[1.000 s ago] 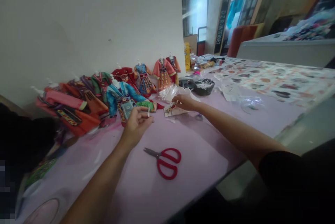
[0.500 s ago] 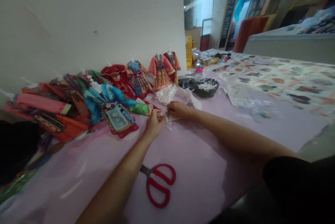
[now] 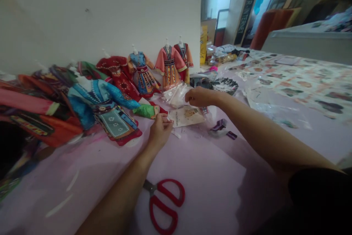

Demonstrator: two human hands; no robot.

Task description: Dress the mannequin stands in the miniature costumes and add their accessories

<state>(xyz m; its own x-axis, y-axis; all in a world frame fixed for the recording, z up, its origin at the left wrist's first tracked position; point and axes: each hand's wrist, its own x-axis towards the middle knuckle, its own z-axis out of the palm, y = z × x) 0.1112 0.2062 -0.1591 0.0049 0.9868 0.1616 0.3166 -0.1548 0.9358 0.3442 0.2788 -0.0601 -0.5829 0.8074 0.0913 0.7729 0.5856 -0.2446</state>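
Left hand was pinched closed just beside a paper card, anything gripped too small to tell; right hand hung half-open above the card, apparently empty, near a plastic bag. Blue doll dress lay just left, red scissors nearer on the bench.

I cannot read the printing on the paper card; it is too small. Anything between the fingers of the left hand is too small to tell. The left edge cuts off the pink-and-orange doll costume, and the lower right corner cuts off the dark sleeve.
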